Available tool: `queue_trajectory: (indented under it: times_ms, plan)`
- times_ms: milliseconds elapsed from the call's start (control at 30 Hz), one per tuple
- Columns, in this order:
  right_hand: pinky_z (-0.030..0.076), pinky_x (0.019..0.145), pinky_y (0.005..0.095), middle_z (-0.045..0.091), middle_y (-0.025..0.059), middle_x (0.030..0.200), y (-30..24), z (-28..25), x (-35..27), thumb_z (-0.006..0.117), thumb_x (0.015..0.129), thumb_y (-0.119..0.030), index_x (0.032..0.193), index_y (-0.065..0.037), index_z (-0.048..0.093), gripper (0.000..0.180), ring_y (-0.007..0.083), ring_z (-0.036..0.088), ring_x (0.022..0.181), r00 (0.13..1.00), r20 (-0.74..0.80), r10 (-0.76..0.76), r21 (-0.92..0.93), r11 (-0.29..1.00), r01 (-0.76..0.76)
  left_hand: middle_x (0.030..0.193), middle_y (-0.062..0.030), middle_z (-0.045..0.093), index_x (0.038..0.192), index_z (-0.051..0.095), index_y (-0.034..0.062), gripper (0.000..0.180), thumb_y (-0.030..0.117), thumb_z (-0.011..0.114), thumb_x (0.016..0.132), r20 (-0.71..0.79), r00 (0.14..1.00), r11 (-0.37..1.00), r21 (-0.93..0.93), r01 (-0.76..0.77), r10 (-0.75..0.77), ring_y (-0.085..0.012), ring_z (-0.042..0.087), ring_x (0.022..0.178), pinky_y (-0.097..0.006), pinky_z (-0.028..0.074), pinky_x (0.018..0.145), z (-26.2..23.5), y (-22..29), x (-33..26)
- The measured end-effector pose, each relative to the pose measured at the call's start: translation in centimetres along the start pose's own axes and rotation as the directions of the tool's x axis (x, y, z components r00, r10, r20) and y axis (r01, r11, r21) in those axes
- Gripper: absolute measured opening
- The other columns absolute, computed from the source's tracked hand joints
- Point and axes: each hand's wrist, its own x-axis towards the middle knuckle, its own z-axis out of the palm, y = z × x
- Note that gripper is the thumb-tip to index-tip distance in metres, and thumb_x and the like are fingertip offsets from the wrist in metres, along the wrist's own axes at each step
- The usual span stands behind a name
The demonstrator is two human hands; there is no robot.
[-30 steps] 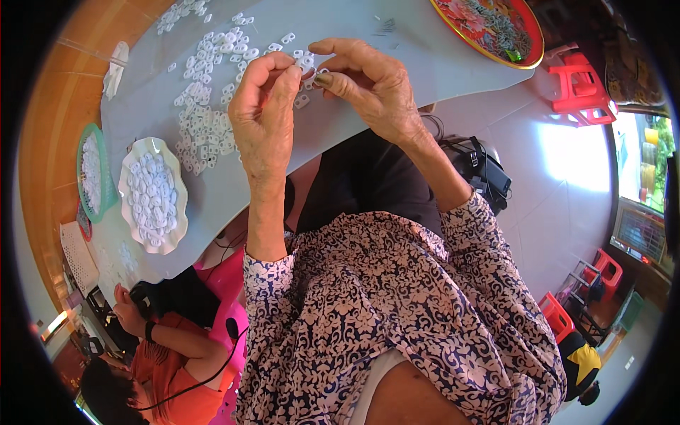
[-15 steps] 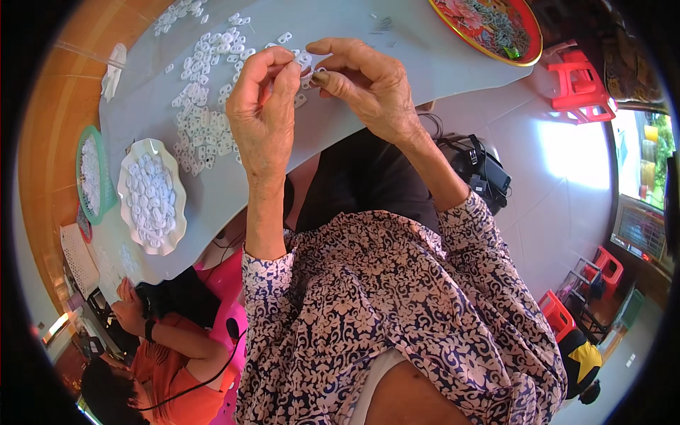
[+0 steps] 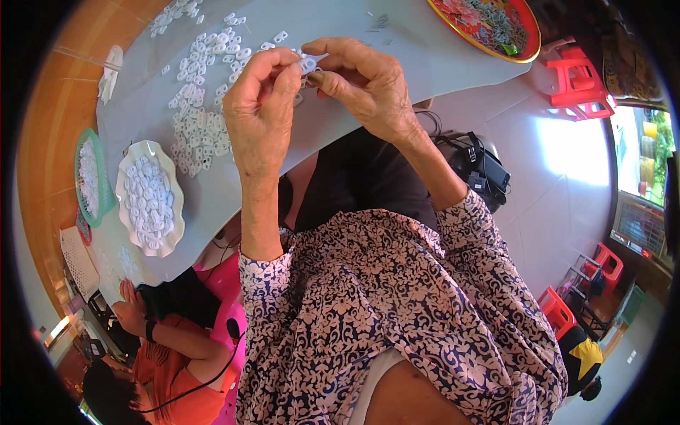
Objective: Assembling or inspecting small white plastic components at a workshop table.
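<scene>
Both hands meet above the table's near edge around a small white plastic piece (image 3: 307,66), oval with a hole. My left hand (image 3: 263,106) pinches it between thumb and forefinger. My right hand (image 3: 365,85) is curled against its other side, thumb and forefinger closed close to it; whether a tiny pin lies between those fingertips is hidden. Beyond and to the left of my hands, many loose white plastic pieces (image 3: 200,134) lie spread over the grey tabletop (image 3: 319,134).
A wavy-rimmed white dish (image 3: 178,212) and a green basket (image 3: 108,177) hold more white pieces at left. A red floral tray (image 3: 533,49) with small metal parts is at far right. A co-worker in orange (image 3: 188,354) sits lower left. Red stools (image 3: 577,81) stand at right.
My hands have shifted very slightly left and drawn closer together around the white piece. The co-worker's hand has moved a little at the table edge.
</scene>
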Motion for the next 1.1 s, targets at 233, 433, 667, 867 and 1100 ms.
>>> queue_trajectory:
  times_ms: [233,433,667,867,1100]
  plan:
    - [0.051,0.067,0.0231,0.065,0.0058,0.082,0.1,0.2,0.0,0.060,0.085,0.000,0.110,-0.001,0.059,0.025,0.0087,0.061,0.072,1.000,-0.030,-0.006,0.038,0.999,0.007,0.074,-0.0002,0.058,0.093,0.061,0.0015,0.012,0.011,0.058,0.088,0.008,0.993,0.976,0.183,-0.119,0.119,-0.0050,0.047,0.063,-0.020,0.040,0.056,0.2,0.6,0.0]
    - [0.054,0.071,0.0243,0.066,0.0080,0.085,0.0,0.1,0.0,0.057,0.087,-0.001,0.109,0.001,0.058,0.023,0.0114,0.064,0.077,0.999,-0.030,-0.017,0.055,0.998,0.018,0.067,0.0012,0.055,0.092,0.061,0.0011,0.017,0.017,0.055,0.092,0.041,0.997,0.969,0.237,-0.071,0.063,-0.0052,0.044,0.059,-0.021,0.036,0.052,0.2,0.0,-0.4]
    - [0.056,0.073,0.0260,0.067,0.0109,0.087,-0.3,0.2,0.0,0.056,0.089,-0.001,0.110,0.002,0.057,0.021,0.0152,0.067,0.080,1.000,0.003,0.007,0.103,0.995,-0.008,0.063,0.0019,0.054,0.090,0.061,0.0001,0.020,0.019,0.054,0.092,0.013,0.995,0.979,0.180,-0.098,0.097,-0.0029,0.040,0.054,-0.020,0.033,0.048,0.4,-0.5,-0.3]
    - [0.056,0.074,0.0258,0.067,0.0107,0.086,-0.1,0.2,0.0,0.056,0.088,0.000,0.111,0.001,0.056,0.023,0.0145,0.067,0.080,1.000,-0.016,0.010,0.065,0.998,-0.009,0.062,0.0014,0.055,0.088,0.060,0.0002,0.019,0.018,0.055,0.091,0.007,0.998,0.983,0.173,-0.064,0.064,-0.0038,0.042,0.053,-0.020,0.035,0.048,0.4,-0.5,-0.3]
    - [0.056,0.073,0.0257,0.067,0.0104,0.087,0.0,0.5,-0.2,0.055,0.087,0.003,0.109,0.000,0.057,0.022,0.0143,0.066,0.079,0.999,-0.053,0.006,0.071,0.997,-0.002,0.061,-0.0031,0.053,0.083,0.055,0.0008,0.020,0.019,0.053,0.090,0.068,0.991,0.954,0.272,-0.127,0.113,-0.0089,0.043,0.052,-0.024,0.037,0.049,0.1,-0.4,0.0]
